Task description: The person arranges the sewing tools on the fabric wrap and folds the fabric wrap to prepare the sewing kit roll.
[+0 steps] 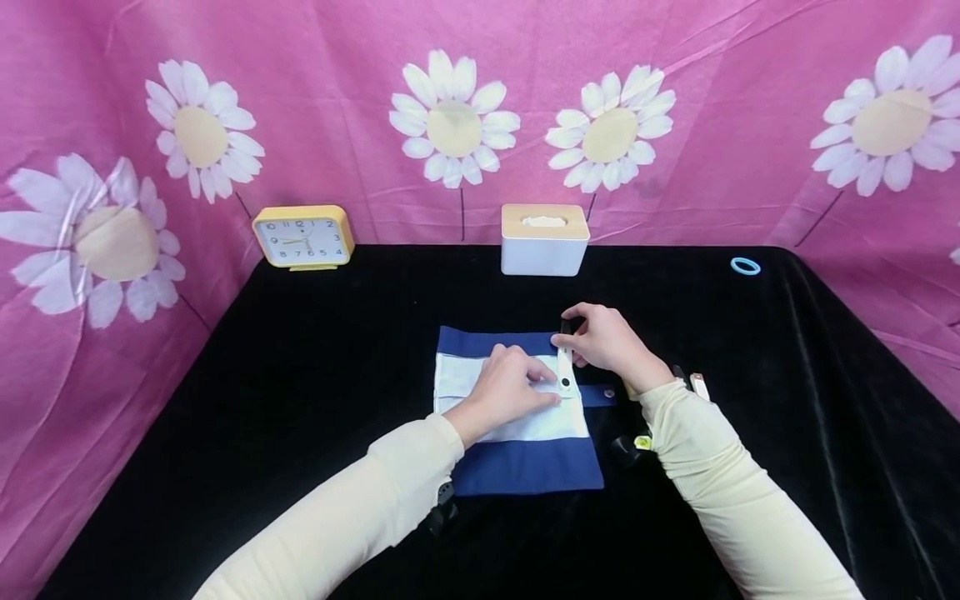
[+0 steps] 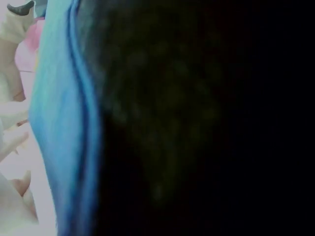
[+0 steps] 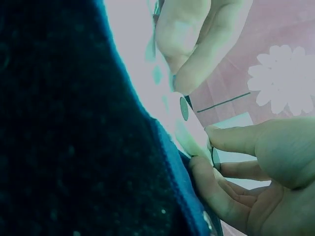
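Black tbl cloth [image 1: 300, 400], pink daisy backdrop [image 1: 675, 50], clock [image 1: 303, 237]

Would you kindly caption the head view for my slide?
Left hand presses a blue-and-white cloth pouch while the right hand pinches its white snap strap.

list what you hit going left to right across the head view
yellow clock → left hand on the blue and white cloth → white tissue box → right hand pinching the cloth's strap → blue ring
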A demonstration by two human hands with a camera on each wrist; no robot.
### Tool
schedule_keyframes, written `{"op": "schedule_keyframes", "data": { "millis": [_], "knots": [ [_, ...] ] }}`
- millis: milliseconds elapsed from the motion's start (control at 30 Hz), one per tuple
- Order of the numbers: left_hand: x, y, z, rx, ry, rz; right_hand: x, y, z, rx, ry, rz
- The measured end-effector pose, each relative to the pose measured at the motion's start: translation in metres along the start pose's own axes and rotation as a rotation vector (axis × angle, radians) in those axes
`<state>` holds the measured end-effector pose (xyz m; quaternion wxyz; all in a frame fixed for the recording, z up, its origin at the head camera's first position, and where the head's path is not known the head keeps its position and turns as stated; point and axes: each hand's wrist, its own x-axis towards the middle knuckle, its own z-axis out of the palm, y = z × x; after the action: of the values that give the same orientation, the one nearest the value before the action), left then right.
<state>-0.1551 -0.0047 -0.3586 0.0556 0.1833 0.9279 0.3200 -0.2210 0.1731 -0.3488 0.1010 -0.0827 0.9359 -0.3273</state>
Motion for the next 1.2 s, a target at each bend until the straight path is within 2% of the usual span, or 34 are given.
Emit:
{"op": "schedule_keyframes", "data": {
  "millis": [500, 900, 1200],
  "knots": [
    [0.002, 0.008, 0.011, 0.069, 0.036, -0.088, -0.001, 0.001, -0.005, -0.011, 0.0, 0.005],
    [0.005, 0.008, 0.017, 0.034, 0.036, -0.057, 0.001, 0.006, -0.005, 0.01, -0.027, -0.018],
    [0.005, 0.008, 0.017, 0.061, 0.032, -0.013, 0.0, 0.003, -0.005, 0.007, -0.013, -0.027]
  ]
}}
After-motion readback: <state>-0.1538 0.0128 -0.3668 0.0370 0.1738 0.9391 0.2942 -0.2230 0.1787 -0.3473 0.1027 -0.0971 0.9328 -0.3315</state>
